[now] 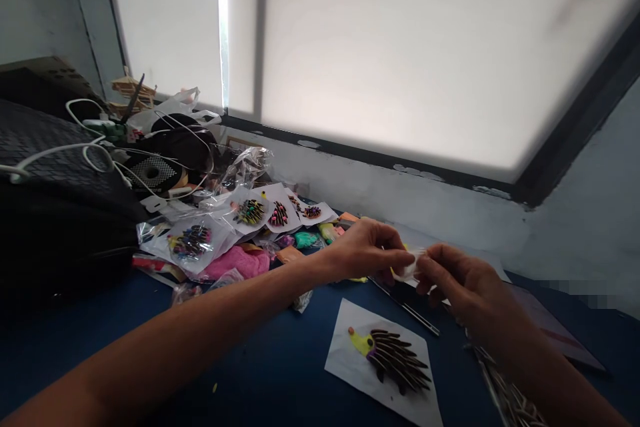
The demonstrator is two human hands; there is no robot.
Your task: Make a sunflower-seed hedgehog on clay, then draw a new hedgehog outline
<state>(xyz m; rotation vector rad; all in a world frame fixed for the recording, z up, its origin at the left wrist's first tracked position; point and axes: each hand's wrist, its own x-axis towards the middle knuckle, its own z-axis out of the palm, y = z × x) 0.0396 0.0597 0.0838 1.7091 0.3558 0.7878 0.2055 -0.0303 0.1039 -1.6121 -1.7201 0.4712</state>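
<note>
My left hand point(371, 250) and my right hand point(463, 279) are raised close together over the far part of the table. Both are closed, thumbs and fingers pinching a small translucent plastic bag point(411, 267) between them. A bit of yellow shows by the left fingertips; I cannot make out whether it is inside the bag. Below the hands, a hedgehog figure point(395, 357) with a yellow face, pinkish nose and dark seed-like spines lies on a white paper sheet point(345, 347). Just beyond that sheet is a slim metal tool point(419, 318).
More spiny figures on paper point(250, 211) lie at the back left, beside a pink packet point(240, 263) and a green packet point(306, 239). A black bag point(55, 213) with white cables stands left. Striped seed-like pieces point(515, 397) lie beneath my right forearm on the blue table point(250, 360).
</note>
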